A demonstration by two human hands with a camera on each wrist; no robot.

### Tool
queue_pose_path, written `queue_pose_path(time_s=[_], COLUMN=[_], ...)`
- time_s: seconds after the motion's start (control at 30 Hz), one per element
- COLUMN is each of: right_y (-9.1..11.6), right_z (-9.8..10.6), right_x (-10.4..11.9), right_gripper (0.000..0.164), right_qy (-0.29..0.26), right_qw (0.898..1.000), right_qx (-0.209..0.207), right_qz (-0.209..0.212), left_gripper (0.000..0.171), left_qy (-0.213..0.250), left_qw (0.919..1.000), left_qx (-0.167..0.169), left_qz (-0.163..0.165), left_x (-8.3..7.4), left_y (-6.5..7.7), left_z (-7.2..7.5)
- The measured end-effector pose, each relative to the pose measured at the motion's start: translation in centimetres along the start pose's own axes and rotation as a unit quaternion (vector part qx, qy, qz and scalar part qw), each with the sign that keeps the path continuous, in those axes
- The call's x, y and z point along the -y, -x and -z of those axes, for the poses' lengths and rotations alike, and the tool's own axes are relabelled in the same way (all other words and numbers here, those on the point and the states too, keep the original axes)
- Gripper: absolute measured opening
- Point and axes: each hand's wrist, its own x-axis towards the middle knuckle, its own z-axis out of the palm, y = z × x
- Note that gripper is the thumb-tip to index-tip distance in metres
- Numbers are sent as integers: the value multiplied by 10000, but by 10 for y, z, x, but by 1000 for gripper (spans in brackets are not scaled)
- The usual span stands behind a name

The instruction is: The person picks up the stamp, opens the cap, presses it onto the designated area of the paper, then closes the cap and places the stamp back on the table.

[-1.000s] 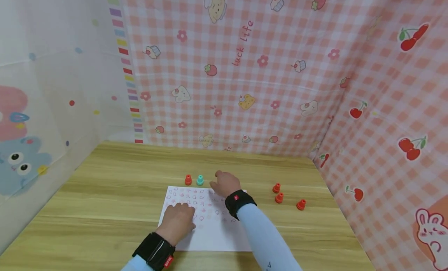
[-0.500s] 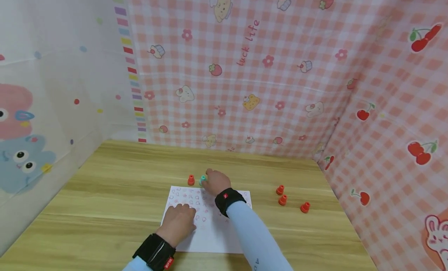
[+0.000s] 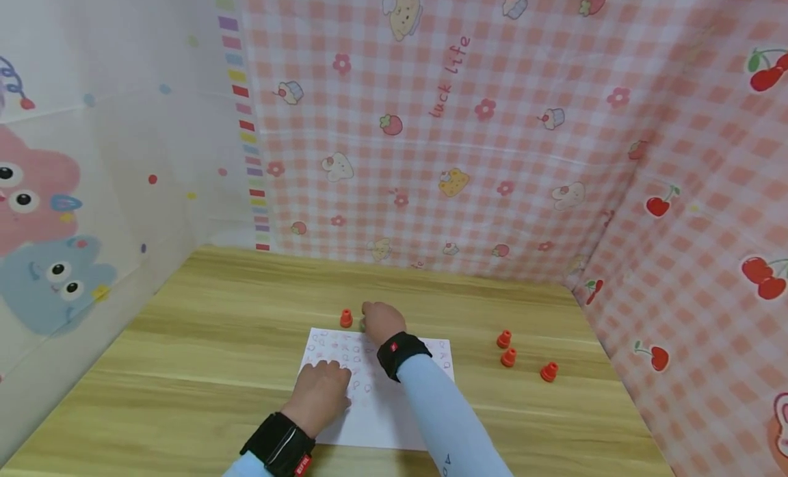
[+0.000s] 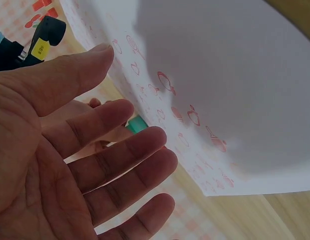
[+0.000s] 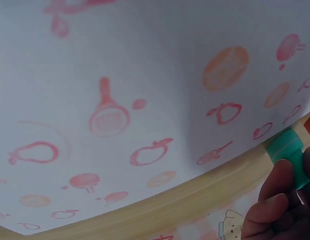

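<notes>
Pink checked cloth (image 3: 425, 142) fills the upper middle and right of the head view, with white cloth (image 3: 141, 107) hanging at the left. A wooden table (image 3: 203, 354) spreads across the lower half, and on it, just below centre, lies a white sheet of paper (image 3: 382, 426).

A pale blue sleeve (image 3: 452, 415) slants up from the bottom edge to the person's right hand (image 3: 384, 322), near the middle, by the paper's far edge. The left hand (image 3: 320, 393) is over the sheet's left side; its fingers are spread and loosely bent, holding nothing, and I can't tell whether it touches the paper. A black wristband (image 3: 403, 355) circles the right wrist.

At the lower right of the right wrist view, the right hand's fingers and thumb pinch the narrow end of a teal stamp (image 5: 288, 150), its broad end beside the paper's edge; whether it touches the table I can't make out. One red stamp (image 3: 346, 318) stands just left of it in the head view, and three more red stamps (image 3: 508, 357) are at lower right. Smallest are the reddish prints (image 5: 109, 120) scattered over the paper.
</notes>
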Motion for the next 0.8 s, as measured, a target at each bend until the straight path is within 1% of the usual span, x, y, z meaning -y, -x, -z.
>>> queue_pose_path(time_s=[0.1, 0.23, 0.43, 0.67, 0.8], right_y=[2, 4, 9, 20, 29], right_z=[0, 6, 15, 22, 26], right_x=[-5, -12, -28, -44, -54], right_gripper=[11, 11, 10, 15, 18], right_qy=[-83, -120, -361, -780, -1058], right_qw=[9999, 9997, 9980, 9923, 9877], right_qx=[-54, -91, -79, 11, 55], right_qz=[-63, -178, -512, -958, -1147], left_gripper=[27, 28, 29, 29, 28], left_qy=[34, 47, 55, 116, 34], left_qw=[10000, 10000, 10000, 9998, 10000], left_qx=[46, 49, 46, 122, 16], left_qz=[15, 10, 8, 53, 1], left_x=[-1, -1, -2, -5, -5], left_y=[0, 0, -1, -2, -4], left_z=[0, 1, 2, 2, 0])
